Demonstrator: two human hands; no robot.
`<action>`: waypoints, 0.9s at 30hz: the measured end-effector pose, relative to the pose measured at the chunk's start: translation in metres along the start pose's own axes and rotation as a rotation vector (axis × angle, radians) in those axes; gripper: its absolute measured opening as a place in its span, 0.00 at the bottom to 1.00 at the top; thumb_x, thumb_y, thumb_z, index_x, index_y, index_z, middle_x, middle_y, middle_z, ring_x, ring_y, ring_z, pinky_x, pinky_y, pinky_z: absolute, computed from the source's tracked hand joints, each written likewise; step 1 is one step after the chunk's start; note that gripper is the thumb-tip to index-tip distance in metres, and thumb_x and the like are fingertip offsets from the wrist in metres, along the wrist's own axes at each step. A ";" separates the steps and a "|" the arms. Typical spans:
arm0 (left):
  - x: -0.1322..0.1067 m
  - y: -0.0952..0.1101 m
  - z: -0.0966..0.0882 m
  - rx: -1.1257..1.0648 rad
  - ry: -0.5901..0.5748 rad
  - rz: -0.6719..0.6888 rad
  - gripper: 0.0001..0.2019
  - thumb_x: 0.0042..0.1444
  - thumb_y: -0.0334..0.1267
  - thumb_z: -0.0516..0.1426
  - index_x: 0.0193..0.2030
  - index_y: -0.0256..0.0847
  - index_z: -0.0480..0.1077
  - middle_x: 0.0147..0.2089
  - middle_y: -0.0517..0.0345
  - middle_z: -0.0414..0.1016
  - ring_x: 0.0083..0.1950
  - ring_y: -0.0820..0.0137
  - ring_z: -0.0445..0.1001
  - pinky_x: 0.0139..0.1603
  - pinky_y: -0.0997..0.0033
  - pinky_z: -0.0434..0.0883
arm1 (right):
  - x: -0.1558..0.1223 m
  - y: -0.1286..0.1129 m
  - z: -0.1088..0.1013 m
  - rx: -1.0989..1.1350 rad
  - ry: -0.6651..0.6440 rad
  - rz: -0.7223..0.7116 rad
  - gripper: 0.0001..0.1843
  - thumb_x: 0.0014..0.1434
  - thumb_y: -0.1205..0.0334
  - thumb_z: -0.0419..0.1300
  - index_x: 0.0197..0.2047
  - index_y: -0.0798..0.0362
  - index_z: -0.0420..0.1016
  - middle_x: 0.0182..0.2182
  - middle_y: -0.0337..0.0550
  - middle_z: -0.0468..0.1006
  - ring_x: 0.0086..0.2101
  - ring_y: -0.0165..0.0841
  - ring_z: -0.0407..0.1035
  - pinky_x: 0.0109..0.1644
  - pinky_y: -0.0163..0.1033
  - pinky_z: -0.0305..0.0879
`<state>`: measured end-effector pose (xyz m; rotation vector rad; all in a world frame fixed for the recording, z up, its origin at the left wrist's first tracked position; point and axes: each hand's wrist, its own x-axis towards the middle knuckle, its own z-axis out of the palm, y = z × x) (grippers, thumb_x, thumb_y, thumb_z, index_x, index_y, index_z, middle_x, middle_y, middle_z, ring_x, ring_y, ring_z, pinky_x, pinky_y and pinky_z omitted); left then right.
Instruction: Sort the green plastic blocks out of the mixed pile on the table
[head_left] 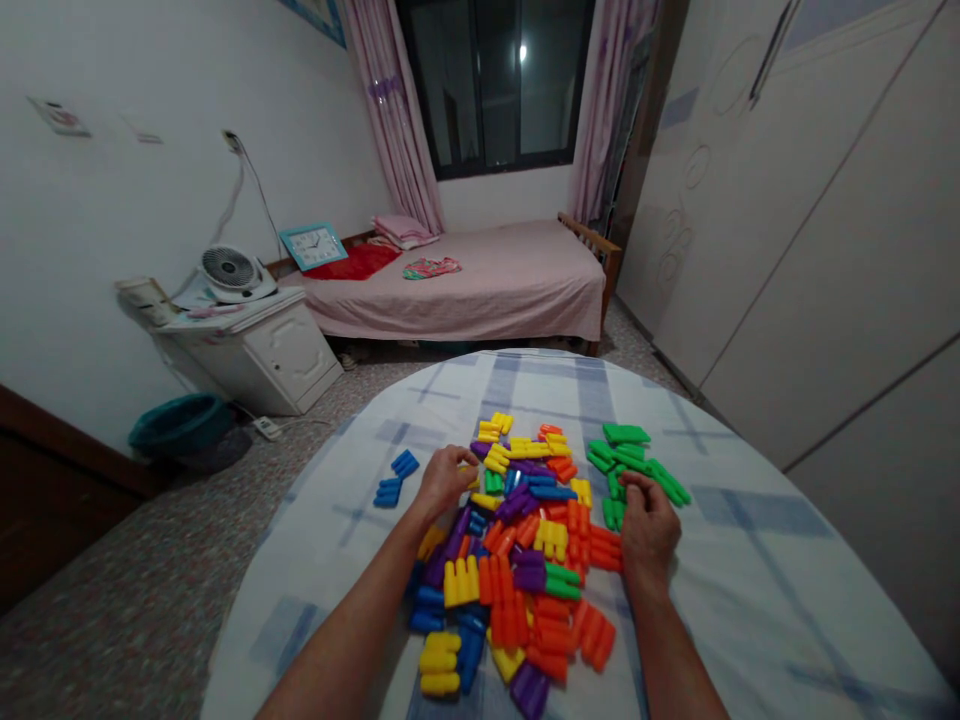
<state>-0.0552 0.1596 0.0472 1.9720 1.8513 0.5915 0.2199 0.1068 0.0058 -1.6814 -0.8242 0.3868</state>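
Head view, contents as seen from above the hands:

1. Left hand [444, 482]: above the upper left of the heap, knuckles raised. Left fingers [463, 462] curl down, narrowly closed, against a yellow block [470, 476]; whether they grip it, I cannot tell.
2. Right hand [649, 532]: at the right edge of the heap. Right fingers [634, 486] curl narrowly over the green blocks [630, 462]; any grip is hidden.
3. Heap of plastic interlocking blocks [517, 565]: loose, overlapping, in orange, yellow, purple, blue, red and green, between the hands and reaching toward the person.
4. Blue blocks [395, 478]: a small group on the left, apart from the heap.
5. Checked blue-and-white tablecloth [750, 590]: covers the round table beneath all the blocks.
6. Bed [465, 290]: pink cover, beyond the table, below a dark window [495, 85] with pink curtains [391, 110].
7. Bedside cabinet [289, 355]: white, bearing a small fan [229, 272], with a wall clock [313, 246] leaning just behind.
8. Teal basin [180, 425]: on the floor, left.
9. Wardrobe doors [825, 250]: pale, along the right.
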 end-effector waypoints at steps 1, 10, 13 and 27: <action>-0.001 -0.002 -0.001 0.002 -0.004 0.004 0.09 0.49 0.33 0.58 0.37 0.38 0.77 0.39 0.54 0.76 0.44 0.65 0.72 0.47 0.69 0.66 | 0.000 0.000 0.000 0.009 0.000 -0.011 0.17 0.52 0.54 0.50 0.37 0.51 0.77 0.36 0.47 0.79 0.35 0.38 0.69 0.39 0.40 0.61; -0.001 0.027 0.005 0.228 -0.111 0.072 0.17 0.43 0.47 0.64 0.38 0.40 0.76 0.47 0.48 0.71 0.50 0.57 0.67 0.48 0.64 0.65 | 0.001 -0.001 0.001 0.007 0.009 -0.050 0.17 0.52 0.55 0.50 0.36 0.52 0.77 0.35 0.47 0.79 0.36 0.37 0.69 0.41 0.40 0.61; 0.002 0.030 0.008 0.216 -0.110 0.064 0.15 0.41 0.43 0.65 0.36 0.39 0.75 0.44 0.52 0.72 0.48 0.60 0.68 0.46 0.66 0.65 | 0.001 0.000 0.001 0.002 0.009 -0.034 0.17 0.52 0.54 0.50 0.37 0.52 0.77 0.35 0.47 0.79 0.34 0.37 0.68 0.39 0.39 0.61; 0.003 0.060 0.013 -0.341 -0.152 0.194 0.08 0.52 0.39 0.58 0.37 0.39 0.75 0.30 0.61 0.73 0.31 0.72 0.70 0.32 0.74 0.63 | -0.005 -0.003 0.001 -0.029 -0.007 -0.052 0.17 0.55 0.54 0.49 0.37 0.50 0.76 0.37 0.44 0.79 0.35 0.37 0.69 0.40 0.38 0.59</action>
